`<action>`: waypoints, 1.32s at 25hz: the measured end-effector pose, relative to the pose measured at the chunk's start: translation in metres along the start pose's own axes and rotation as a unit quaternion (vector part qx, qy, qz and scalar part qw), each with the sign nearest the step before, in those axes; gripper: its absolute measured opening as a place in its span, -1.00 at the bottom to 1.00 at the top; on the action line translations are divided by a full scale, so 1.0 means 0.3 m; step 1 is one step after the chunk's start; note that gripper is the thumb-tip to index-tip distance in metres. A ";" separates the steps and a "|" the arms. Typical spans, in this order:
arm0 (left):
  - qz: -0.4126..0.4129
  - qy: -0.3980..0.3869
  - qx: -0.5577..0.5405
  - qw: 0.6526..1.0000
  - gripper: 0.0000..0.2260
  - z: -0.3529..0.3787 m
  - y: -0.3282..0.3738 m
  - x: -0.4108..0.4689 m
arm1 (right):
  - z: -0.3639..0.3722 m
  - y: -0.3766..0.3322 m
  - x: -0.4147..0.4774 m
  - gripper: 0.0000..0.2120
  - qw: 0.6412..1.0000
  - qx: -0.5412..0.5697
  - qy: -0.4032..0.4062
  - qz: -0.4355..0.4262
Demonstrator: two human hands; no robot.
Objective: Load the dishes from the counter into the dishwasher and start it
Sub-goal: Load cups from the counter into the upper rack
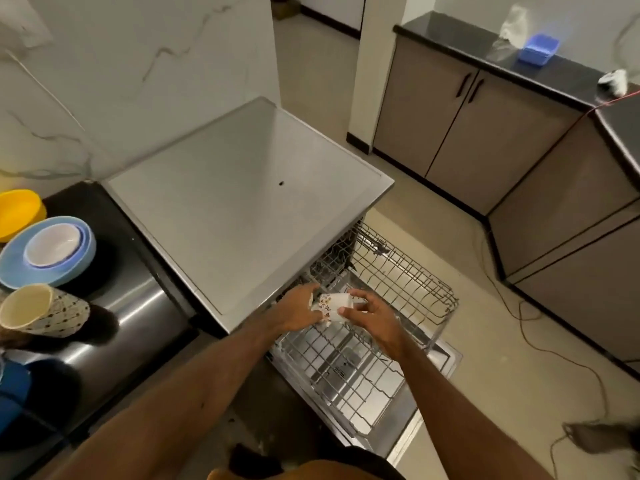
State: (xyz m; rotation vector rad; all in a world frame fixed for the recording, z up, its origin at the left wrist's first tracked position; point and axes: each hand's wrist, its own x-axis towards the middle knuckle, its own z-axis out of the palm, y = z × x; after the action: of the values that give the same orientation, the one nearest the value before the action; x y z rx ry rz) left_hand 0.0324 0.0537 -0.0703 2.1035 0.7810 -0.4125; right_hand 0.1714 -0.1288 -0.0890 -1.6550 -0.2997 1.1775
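Note:
A small white cup with a floral pattern point(331, 305) is held between both hands just above the pulled-out wire racks of the dishwasher point(398, 271). My left hand point(298, 310) grips its left side and my right hand point(370, 317) pinches its right side. The lower rack point(339, 372) lies beneath, over the open door. On the dark counter point(114, 306) at the left stand a yellow bowl point(19, 211), a blue plate point(14, 265) with a white bowl point(53, 244) stacked in it, and a patterned cream cup point(45, 311) lying on its side.
The dishwasher's flat grey top point(242, 188) fills the middle. Brown cabinets point(467, 123) with a black worktop run along the right, bearing a blue box point(538, 48). Cables point(540, 341) trail across the tiled floor. A dark blue object point(14, 386) sits at the left edge.

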 end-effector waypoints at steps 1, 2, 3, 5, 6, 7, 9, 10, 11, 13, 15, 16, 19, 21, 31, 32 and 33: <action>-0.005 0.010 0.019 1.000 -0.33 0.032 -0.014 0.017 | -0.003 0.016 0.018 -0.51 0.998 -0.062 0.013 -0.004; -0.020 0.014 0.030 0.999 -0.31 0.055 -0.017 0.019 | -0.002 0.030 0.035 -0.48 0.993 -0.119 0.022 -0.010; -0.029 0.025 0.044 0.998 -0.29 0.079 -0.031 0.027 | 0.003 0.039 0.052 -0.46 0.987 -0.159 0.031 -0.017; -0.043 0.036 0.080 0.995 -0.27 0.125 -0.074 0.039 | 0.013 0.069 0.104 -0.43 0.978 -0.202 0.048 -0.024; -0.055 0.034 0.093 0.994 -0.26 0.145 -0.093 0.042 | 0.021 0.087 0.131 -0.42 0.974 -0.221 0.053 -0.021; -0.057 0.036 0.107 0.992 -0.26 0.166 -0.120 0.054 | 0.026 0.104 0.159 -0.41 0.967 -0.249 0.056 -0.017; -0.059 0.033 0.127 0.990 -0.27 0.196 -0.154 0.064 | 0.037 0.135 0.205 -0.41 0.941 -0.335 0.054 -0.014; -0.064 0.032 0.135 0.988 -0.27 0.207 -0.165 0.067 | 0.044 0.145 0.224 -0.41 0.927 -0.372 0.046 -0.014; -0.068 0.034 0.146 0.986 -0.27 0.224 -0.182 0.077 | 0.053 0.155 0.243 -0.41 0.917 -0.396 0.037 -0.011; -0.076 0.040 0.151 0.985 -0.26 0.242 -0.200 0.098 | 0.069 0.174 0.277 -0.40 0.905 -0.424 0.027 -0.013; -0.090 0.034 0.140 0.985 -0.23 0.263 -0.219 0.126 | 0.083 0.208 0.312 -0.37 0.890 -0.456 0.017 -0.013; -0.099 0.024 0.132 0.986 -0.21 0.274 -0.228 0.139 | 0.088 0.230 0.328 -0.35 0.879 -0.476 0.011 -0.011; -0.119 0.005 0.124 0.985 -0.17 0.294 -0.240 0.173 | 0.086 0.275 0.365 -0.28 0.851 -0.525 -0.004 -0.002; -0.122 0.005 0.108 0.987 -0.17 0.311 -0.249 0.188 | 0.085 0.300 0.379 -0.27 0.835 -0.550 -0.015 -0.009; -0.132 -0.013 0.123 0.984 -0.19 0.410 -0.276 0.174 | 0.119 0.402 0.440 -0.24 0.768 -0.638 -0.045 -0.031; -0.131 -0.011 0.129 0.983 -0.18 0.410 -0.276 0.177 | 0.120 0.411 0.445 -0.25 0.764 -0.643 -0.044 -0.032; -0.130 -0.006 0.132 0.983 -0.19 0.409 -0.275 0.182 | 0.120 0.422 0.451 -0.25 0.762 -0.646 -0.042 -0.035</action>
State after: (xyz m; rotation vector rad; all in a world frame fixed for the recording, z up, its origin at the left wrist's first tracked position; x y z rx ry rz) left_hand 0.0170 0.0143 -0.2222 2.2452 1.0464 -0.7034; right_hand 0.1659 -0.0703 -0.2684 -2.6892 -1.4745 0.9801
